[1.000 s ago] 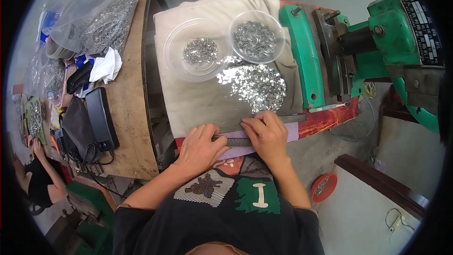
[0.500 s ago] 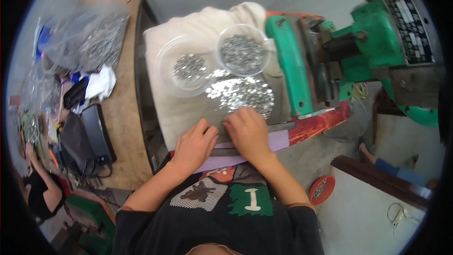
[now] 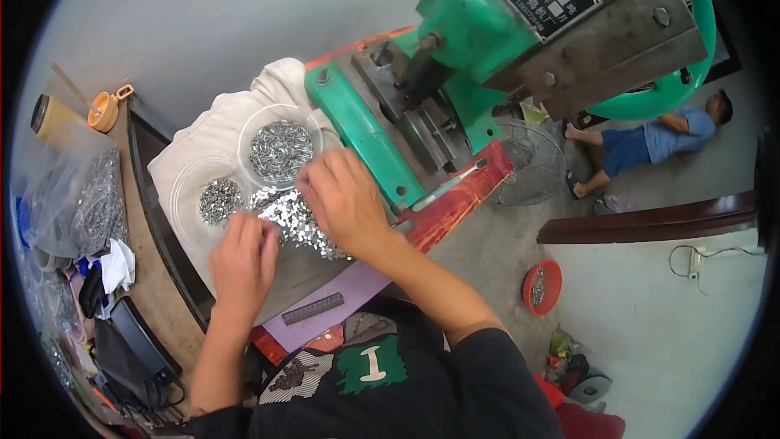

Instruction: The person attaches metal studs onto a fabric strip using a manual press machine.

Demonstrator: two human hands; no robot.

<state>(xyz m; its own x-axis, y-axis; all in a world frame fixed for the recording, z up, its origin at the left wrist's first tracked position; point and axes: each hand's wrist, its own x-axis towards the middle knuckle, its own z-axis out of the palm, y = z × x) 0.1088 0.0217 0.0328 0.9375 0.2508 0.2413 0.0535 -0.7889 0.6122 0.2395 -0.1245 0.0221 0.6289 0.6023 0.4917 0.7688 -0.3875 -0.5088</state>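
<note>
Both hands over metal parts pile (image 3: pixel 305 223) — fingers curled, grip unclear, pile half-hidden.

there is a single view, from a fisheye camera worn on the person's head, looking steeply down and a little forward over the chest. it sits close above the work: the left hand (image 3: pixel 244 264) and right hand (image 3: pixel 345 203) fill the middle, with forearms entering from the lower edge. the cloth-covered bench (image 3: pixel 195 150) runs from centre to upper left, and the green press (image 3: pixel 487 41) stands at the top, near the lens. straight edges bow toward the dark round rim. the floor (image 3: pixel 650 301) shows at right. no second view shares the scene.
</note>
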